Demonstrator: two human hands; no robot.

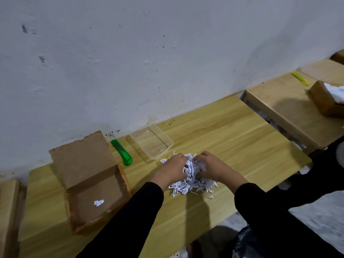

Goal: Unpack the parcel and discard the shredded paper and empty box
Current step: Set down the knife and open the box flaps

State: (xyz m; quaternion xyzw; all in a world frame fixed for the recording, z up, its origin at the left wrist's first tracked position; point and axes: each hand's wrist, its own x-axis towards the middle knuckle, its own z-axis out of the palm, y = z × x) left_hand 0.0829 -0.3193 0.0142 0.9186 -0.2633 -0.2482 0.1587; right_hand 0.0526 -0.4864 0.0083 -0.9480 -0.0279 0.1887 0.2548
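No readable text, label or number shows on anything here

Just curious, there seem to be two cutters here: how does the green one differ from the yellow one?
The green cutter lies on the near table, between the open cardboard box and the clear plastic tray; the yellow cutter lies on the far table. Green looks thicker, yellow slimmer. Both lie flat, untouched.

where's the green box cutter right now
In the head view, the green box cutter lies on the table near the wall, between the open cardboard box and the clear plastic container.
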